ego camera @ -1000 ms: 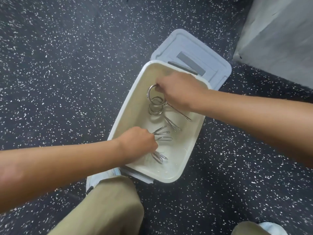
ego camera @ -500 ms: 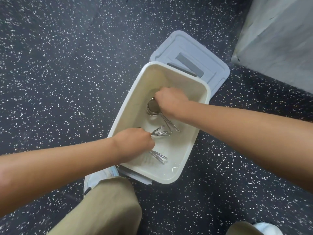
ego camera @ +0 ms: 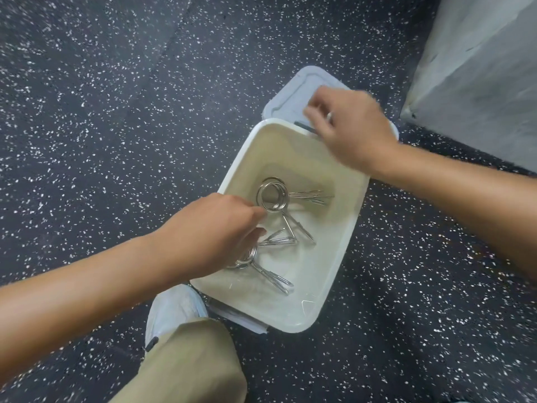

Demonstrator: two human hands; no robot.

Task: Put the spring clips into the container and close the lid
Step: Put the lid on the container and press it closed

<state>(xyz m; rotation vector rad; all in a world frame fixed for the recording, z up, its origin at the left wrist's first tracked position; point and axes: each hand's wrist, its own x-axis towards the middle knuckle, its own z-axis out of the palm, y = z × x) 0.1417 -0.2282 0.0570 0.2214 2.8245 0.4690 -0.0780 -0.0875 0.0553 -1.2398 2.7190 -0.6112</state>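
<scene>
A white rectangular container [ego camera: 337, 251] sits open on the dark speckled floor. Several chrome spring clips lie inside: one coil [ego camera: 272, 197] near the far end, another coil [ego camera: 247, 258] partly under my left hand. My left hand [ego camera: 215, 231] hovers over the near left part of the container, fingers loosely curled, with nothing clearly gripped. The grey-blue lid [ego camera: 293, 97] lies flat on the floor behind the container. My right hand [ego camera: 351, 129] is above the container's far rim, over the lid, fingers spread and blurred.
A pale grey block [ego camera: 479, 77] stands at the upper right. My khaki trouser leg [ego camera: 189, 365] and white shoe [ego camera: 174, 312] sit just left of the container's near end. Speckled floor lies all around.
My right hand let go of the spring clip inside the container and rose back over the far rim toward the lid. My left hand lifted slightly off the near clips.
</scene>
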